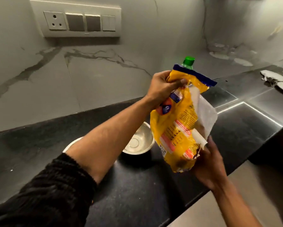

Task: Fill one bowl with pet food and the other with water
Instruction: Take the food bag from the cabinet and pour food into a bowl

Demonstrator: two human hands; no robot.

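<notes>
left hand (162, 89) pinching the top of the bag (178, 122), right hand (207, 164) cupped round its torn bottom, held above the desk (137, 185), so I'd swing it over the bowl (138, 141) before tipping slowly

The yellow bag (178, 128) and an arm (114, 133) hang over the bowls (137, 141); bare counter (134, 190) lies nearer.

Your left hand (162, 89) is raised, fingers curled gripping the bag (178, 128) top, while your right hand (207, 164) cups its bottom from below.
</notes>
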